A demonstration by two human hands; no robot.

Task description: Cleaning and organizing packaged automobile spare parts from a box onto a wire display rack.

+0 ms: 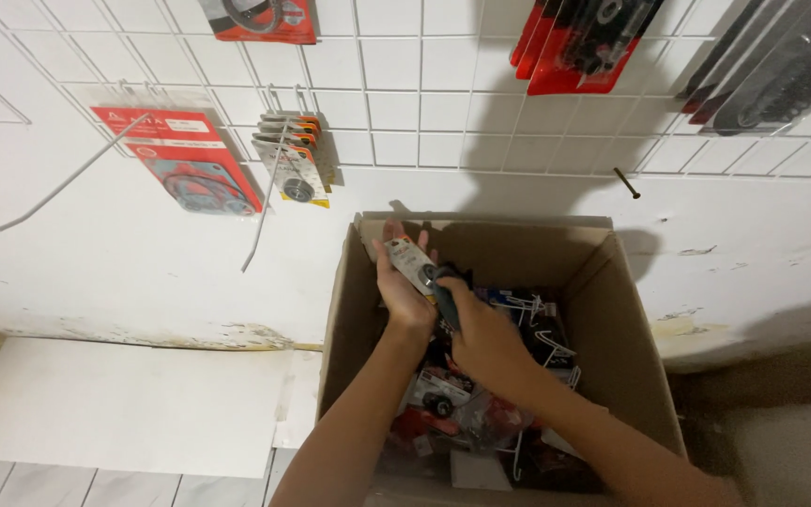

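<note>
Over the box [603,310] we held a small carded pack [409,264], pale with an orange edge and a dark round part, our left hand [404,293] and right hand [477,330] both closed on it.

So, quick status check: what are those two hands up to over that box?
Left hand holds small carded packet. Right hand touches its lower end. Both above open cardboard box of packaged parts. Nothing in the way.

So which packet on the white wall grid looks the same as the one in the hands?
The small grey-and-orange packets hanging right of the red one.
</note>
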